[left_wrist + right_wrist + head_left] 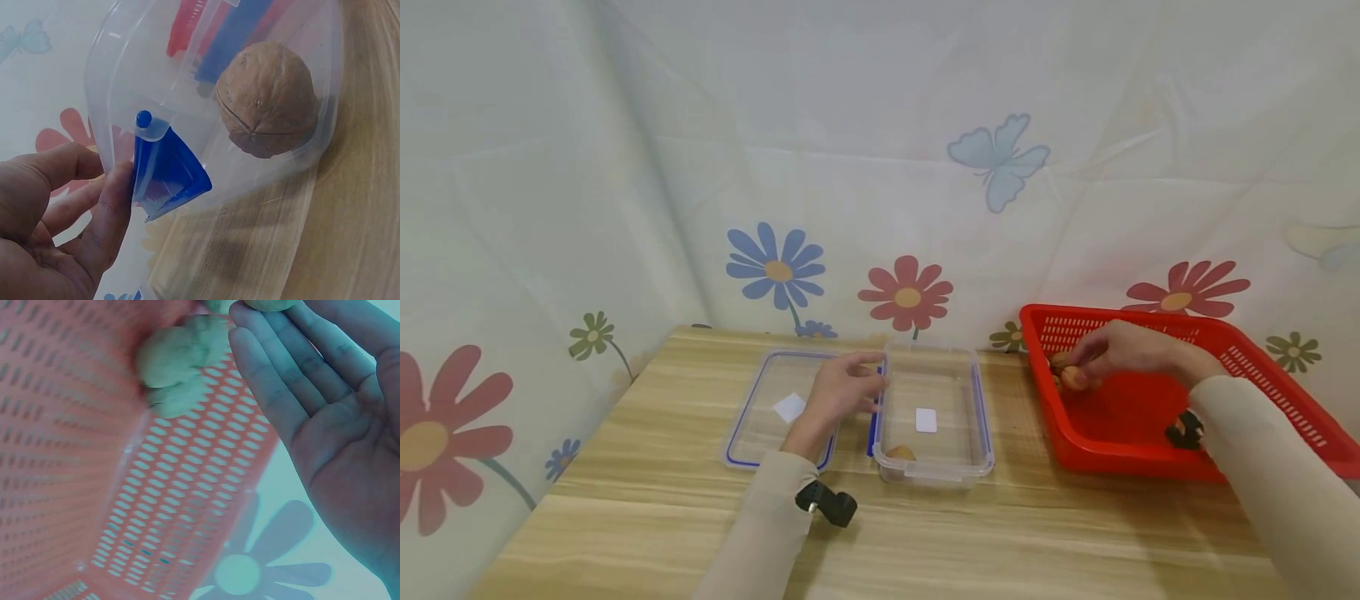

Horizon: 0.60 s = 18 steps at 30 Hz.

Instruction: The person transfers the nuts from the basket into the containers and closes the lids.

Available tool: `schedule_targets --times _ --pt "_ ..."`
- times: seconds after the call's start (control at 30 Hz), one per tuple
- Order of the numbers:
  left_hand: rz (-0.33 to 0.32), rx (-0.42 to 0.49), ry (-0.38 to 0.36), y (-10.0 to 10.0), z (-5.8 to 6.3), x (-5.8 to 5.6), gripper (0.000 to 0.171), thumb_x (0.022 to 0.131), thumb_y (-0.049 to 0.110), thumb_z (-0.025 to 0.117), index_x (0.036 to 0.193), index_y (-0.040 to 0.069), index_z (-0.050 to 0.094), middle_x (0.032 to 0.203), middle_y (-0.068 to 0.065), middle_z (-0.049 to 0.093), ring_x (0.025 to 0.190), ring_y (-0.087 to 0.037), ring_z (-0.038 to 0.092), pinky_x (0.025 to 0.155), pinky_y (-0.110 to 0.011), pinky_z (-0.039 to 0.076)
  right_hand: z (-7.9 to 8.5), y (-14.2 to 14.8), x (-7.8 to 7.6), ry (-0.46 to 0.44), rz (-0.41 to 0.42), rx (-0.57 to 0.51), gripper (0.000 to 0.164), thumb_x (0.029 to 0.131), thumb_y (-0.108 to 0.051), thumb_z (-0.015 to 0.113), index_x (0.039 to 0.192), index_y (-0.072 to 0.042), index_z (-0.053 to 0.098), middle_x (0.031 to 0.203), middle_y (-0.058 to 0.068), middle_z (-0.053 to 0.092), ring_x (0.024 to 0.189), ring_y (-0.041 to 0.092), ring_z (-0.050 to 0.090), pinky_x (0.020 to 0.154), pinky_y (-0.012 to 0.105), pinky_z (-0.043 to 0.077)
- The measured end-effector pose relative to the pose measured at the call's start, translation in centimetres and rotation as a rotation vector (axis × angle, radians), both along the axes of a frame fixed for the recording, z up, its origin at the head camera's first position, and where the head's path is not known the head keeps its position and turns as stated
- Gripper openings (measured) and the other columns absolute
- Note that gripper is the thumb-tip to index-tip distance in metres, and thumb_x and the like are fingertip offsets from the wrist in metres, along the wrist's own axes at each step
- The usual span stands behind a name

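Observation:
My left hand point(841, 393) pinches the left rim of a clear plastic food box point(936, 473). The left wrist view shows its thumb against a blue clasp point(167, 170) that hangs unfastened. One walnut point(267, 100) lies in the box, at its near left corner in the head view. My right hand point(1123, 346) reaches into a red plastic basket point(1067, 437) and pinches a walnut point(1075, 379) between thumb and fingertips. In the right wrist view this walnut is mostly cut off at the top edge. Several more walnuts point(169, 359) lie clustered in the basket, blurred.
The box's clear lid point(735, 433) with a blue seal lies flat left of the box. A white label point(926, 420) shows on the box. Behind the wooden table point(1000, 533) hangs a flower-printed curtain point(865, 200). A black wrist camera point(827, 502) sits on the left wrist.

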<state>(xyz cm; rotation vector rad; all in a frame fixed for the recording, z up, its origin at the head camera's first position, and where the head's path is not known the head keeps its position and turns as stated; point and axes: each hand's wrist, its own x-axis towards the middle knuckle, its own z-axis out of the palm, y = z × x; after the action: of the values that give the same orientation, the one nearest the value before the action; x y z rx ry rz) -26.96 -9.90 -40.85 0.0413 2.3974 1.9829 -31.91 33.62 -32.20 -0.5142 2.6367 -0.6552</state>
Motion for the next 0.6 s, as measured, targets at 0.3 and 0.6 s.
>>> schedule_targets --times 0.3,0.6 --pt "0.004 0.011 -0.011 0.2 0.2 0.2 0.046 0.096 0.002 0.076 0.142 0.008 0.068 0.113 -0.017 0.072 0.089 -0.025 0.074 0.070 -0.033 0.067 3.8 -0.7 1.6 0.166 -0.045 -0.035 0.042 0.096 -0.031 0.082 0.132 -0.011 0.074 0.125 0.007 0.073 0.117 0.030 0.062 0.097 0.055 0.060" --pt "0.002 0.018 -0.001 0.2 0.2 0.1 0.046 0.096 0.004 0.075 0.141 0.007 0.068 0.119 -0.020 0.070 0.094 -0.029 0.073 0.071 -0.033 0.067 6.1 -2.3 3.4 0.224 -0.067 -0.042 0.039 0.098 -0.035 0.080 0.131 -0.014 0.074 0.120 0.002 0.074 0.112 0.027 0.063 0.096 0.050 0.060"
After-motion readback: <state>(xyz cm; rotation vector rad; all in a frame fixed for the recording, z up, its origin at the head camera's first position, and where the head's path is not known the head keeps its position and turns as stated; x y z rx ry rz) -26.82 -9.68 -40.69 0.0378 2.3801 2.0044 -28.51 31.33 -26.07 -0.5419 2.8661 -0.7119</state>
